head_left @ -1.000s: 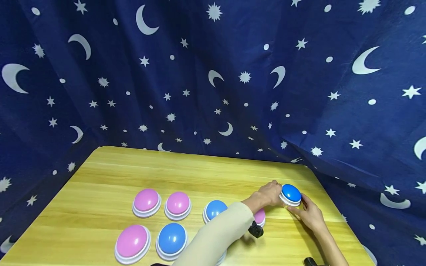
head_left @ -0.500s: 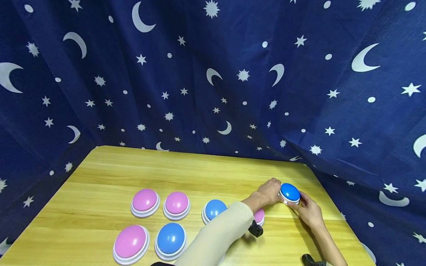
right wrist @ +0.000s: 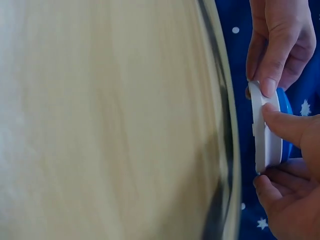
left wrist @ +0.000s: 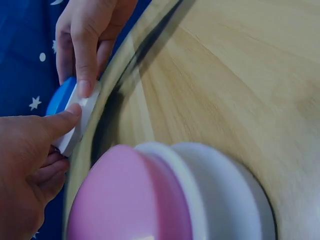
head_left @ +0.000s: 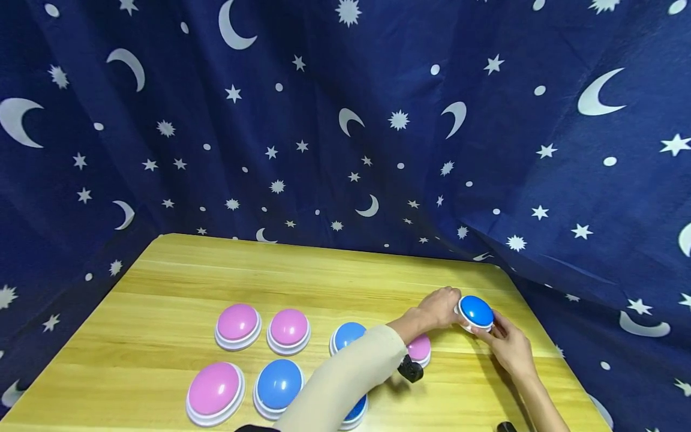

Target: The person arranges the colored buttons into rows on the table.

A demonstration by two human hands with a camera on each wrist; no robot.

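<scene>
A blue dome push button (head_left: 477, 311) on a round white base is held between both hands, raised above the table at the right. My left hand (head_left: 441, 307) grips the left side of its base. On the right side my right hand (head_left: 511, 349) grips the base, thumb toward the near edge. In the left wrist view the button (left wrist: 84, 112) stands edge-on, both thumbs pressed on its white base. The right wrist view shows the base (right wrist: 270, 142) with fingers curled beneath. A pink button (head_left: 420, 348) sits just below my left wrist, partly covered.
Several more buttons stand on the wooden table (head_left: 302, 273): pink ones (head_left: 213, 389) at the left and blue ones (head_left: 279, 384) toward the middle. My left sleeve (head_left: 351, 378) hides parts of two blue ones. A starry blue curtain (head_left: 324, 120) hangs behind and beside the table.
The held button has shifted slightly to the right with both hands still gripping it. My left forearm has moved a little, showing more of a blue button under it. The head view has shifted slightly.
</scene>
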